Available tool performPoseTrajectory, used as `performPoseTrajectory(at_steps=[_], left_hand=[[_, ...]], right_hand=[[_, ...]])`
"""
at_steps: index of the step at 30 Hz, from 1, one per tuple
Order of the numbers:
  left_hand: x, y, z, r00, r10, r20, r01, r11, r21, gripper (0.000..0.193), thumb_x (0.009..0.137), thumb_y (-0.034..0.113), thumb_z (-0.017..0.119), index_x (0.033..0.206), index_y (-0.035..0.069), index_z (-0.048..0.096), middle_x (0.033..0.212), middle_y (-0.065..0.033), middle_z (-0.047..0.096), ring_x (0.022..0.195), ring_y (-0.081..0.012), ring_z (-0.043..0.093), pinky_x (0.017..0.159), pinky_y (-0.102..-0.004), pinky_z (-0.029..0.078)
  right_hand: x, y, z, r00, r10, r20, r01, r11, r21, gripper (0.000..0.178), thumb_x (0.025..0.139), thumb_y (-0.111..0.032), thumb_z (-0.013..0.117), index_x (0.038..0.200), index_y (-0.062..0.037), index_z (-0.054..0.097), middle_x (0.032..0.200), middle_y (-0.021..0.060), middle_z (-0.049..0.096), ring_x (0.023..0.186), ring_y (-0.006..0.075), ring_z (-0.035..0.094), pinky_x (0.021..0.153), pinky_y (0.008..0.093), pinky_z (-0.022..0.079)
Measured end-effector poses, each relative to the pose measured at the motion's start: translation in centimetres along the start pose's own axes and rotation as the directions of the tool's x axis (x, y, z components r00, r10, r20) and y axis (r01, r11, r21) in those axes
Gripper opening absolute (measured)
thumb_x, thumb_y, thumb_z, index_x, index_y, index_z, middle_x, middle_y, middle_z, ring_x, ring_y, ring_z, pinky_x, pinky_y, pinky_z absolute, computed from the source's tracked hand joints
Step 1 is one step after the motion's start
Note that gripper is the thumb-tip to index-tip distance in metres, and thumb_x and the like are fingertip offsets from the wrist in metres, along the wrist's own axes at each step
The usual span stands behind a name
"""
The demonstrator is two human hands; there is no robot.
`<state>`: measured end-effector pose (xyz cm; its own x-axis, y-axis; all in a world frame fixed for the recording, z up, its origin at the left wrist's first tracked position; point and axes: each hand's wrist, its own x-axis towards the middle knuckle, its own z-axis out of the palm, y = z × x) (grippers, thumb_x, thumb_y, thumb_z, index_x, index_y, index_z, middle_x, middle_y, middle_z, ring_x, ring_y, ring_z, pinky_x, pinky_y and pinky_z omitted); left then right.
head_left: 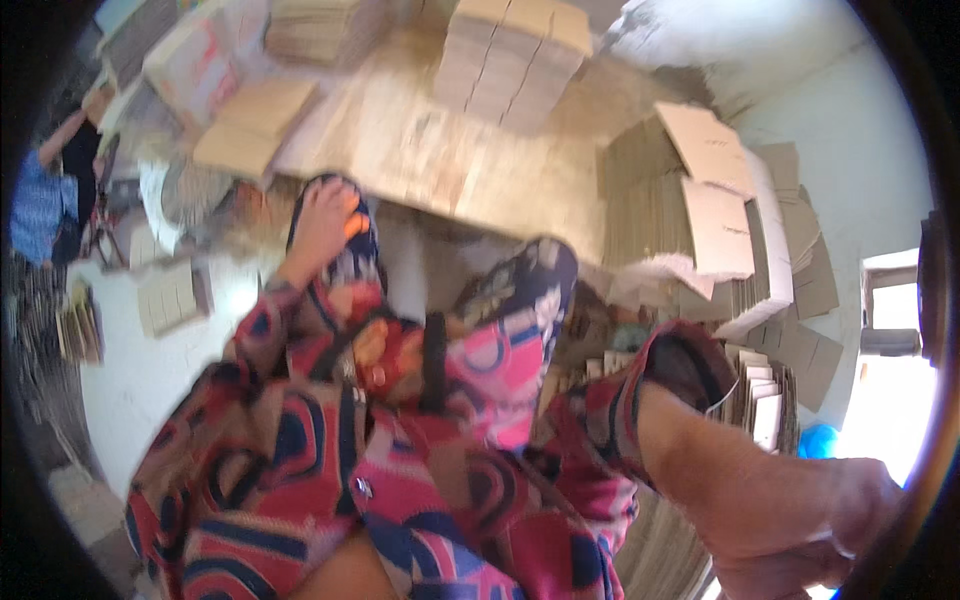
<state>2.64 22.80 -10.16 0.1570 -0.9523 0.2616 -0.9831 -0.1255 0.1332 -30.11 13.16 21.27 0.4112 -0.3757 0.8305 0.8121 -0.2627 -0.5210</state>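
My left hand (pixel 322 228) rests on my left knee (pixel 365 240), which is covered in dark patterned cloth. Its fingers lie over the knee, and small bright orange patches (pixel 356 224) show at the fingers; I cannot make out what they are. Close to the camera at the lower right, my right hand (pixel 815 525) is raised, its sleeve slipped back along the forearm. This hand is blurred and partly cut off by the rim, so its fingers and anything in them cannot be made out.
Before my knees stands a low wooden platform (pixel 400 130) bearing a tall stack of brown cardboard pieces (pixel 515 60). More cardboard stacks (pixel 650 200) stand at the right, beside a pale wall (pixel 840 130). Flat cardboard (pixel 258 125) lies on the left. Another person (pixel 50 200) is at the far left.
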Motion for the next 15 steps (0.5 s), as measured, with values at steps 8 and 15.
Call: performPoseTrajectory(at_steps=[8,15], left_hand=[[1.5,-1.9,1.0,0.998,0.039,-0.048,-0.041,0.998,-0.043,0.04,0.078,0.03,0.069,0.109,0.005,0.063,0.121,-0.0101,0.059,0.124,-0.0298,0.046,0.107,-0.0488,0.029],[3.9,-2.4,0.4,0.994,0.043,-0.097,-0.044,0.999,-0.01,0.038,0.08,0.029,0.065,0.109,0.003,0.062,0.118,-0.0112,0.059,0.121,-0.0286,0.046,0.105,-0.0457,0.03]], right_hand=[[0.0,0.3,0.3,1.0,-0.014,0.022,0.015,0.998,-0.061,0.046,0.087,-0.03,0.064,0.126,-0.0056,0.054,0.102,0.0071,0.06,0.093,0.0164,0.055,0.075,0.0356,0.048],[-0.8,0.8,0.4,1.0,0.0,0.024,0.002,0.997,-0.074,0.046,0.088,-0.027,0.063,0.126,-0.0044,0.053,0.099,0.0082,0.061,0.09,0.0166,0.057,0.071,0.0334,0.049]])
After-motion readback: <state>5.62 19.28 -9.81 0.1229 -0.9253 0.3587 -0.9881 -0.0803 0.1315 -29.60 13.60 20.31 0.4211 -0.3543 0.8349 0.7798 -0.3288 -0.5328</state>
